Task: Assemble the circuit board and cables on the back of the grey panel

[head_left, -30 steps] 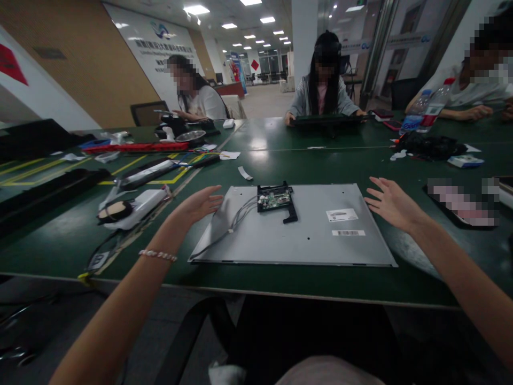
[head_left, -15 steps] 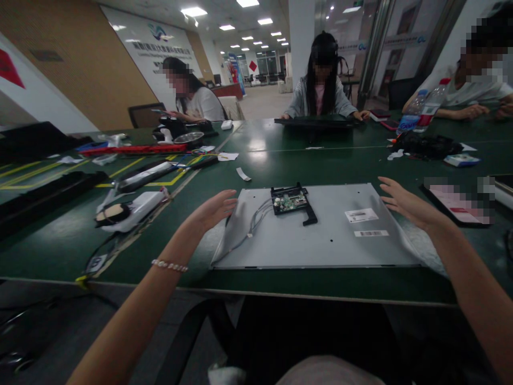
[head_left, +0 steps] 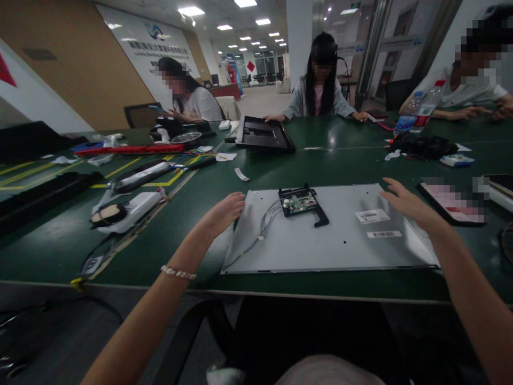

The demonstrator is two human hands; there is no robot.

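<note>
A flat grey metal-backed display panel [head_left: 296, 243] lies on the green table in front of me. On its back sit a small green circuit board [head_left: 300, 203] in a black bracket and a bundle of thin grey cables [head_left: 264, 224]. My left hand [head_left: 226, 211] is at the panel's left edge, fingers stretched out. My right hand [head_left: 409, 203] is at the right edge with its fingers apart. Both palms face inward, one on either side of the panel. Neither thumb shows clearly, and the right hand's contact with the edge is hard to make out.
Across the table a person's hand touches a black rectangular frame [head_left: 264, 135]. To the right lie a phone [head_left: 451, 203] and two plastic bottles [head_left: 427, 107]. A white device [head_left: 132, 211], a long black strip [head_left: 44, 198] and a red strip [head_left: 140, 149] lie left.
The panel has slid a little to the right, and both my hands have shifted right with it. Opposite, the black frame has moved left and been turned.
</note>
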